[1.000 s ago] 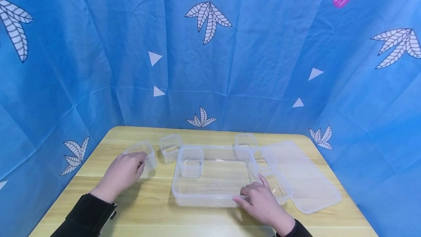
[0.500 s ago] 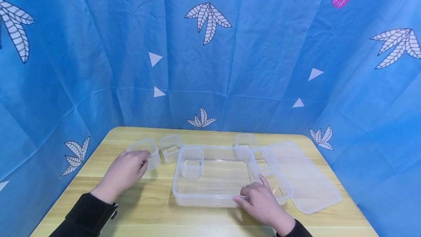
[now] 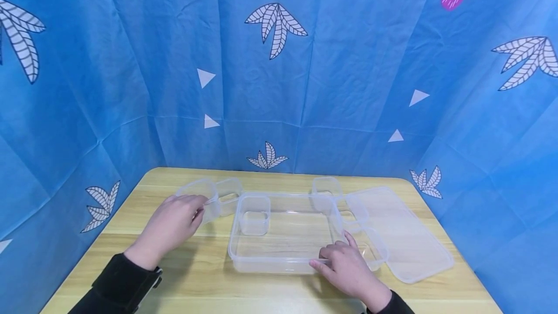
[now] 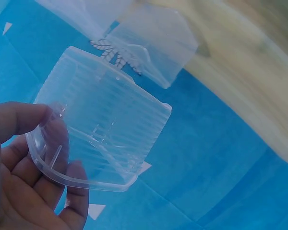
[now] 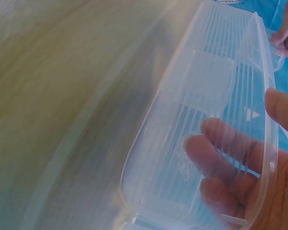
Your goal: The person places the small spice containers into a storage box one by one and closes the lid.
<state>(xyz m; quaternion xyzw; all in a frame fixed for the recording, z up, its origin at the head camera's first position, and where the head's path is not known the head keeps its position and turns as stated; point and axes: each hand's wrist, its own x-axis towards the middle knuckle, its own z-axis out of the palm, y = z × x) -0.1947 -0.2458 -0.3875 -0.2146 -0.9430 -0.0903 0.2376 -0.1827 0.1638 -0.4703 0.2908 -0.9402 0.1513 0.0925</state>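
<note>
In the head view my left hand [image 3: 172, 224] pinches the rim of a clear plastic cup [image 3: 211, 211] at the left of the table. The left wrist view shows that ribbed cup [image 4: 105, 115] between thumb and fingers of the left hand [image 4: 38, 177]. My right hand [image 3: 346, 268] grips the near right corner of a large clear rectangular box [image 3: 279, 266]; in the right wrist view its fingers lie across the box [image 5: 173, 139] wall. A small square cup [image 3: 255, 224] stands inside the box at its left.
Another small cup [image 3: 229, 197] stands close beside the held one. Right of the box are several clear cups, one behind [image 3: 327, 187] and one near my right hand [image 3: 376, 248], and a flat clear lid [image 3: 411, 236]. A blue patterned cloth [image 3: 340, 62] hangs behind the table.
The left hand and its cup have moved right and slightly back, up to the small cup at the back left. The right hand and the large box have stayed in place.
</note>
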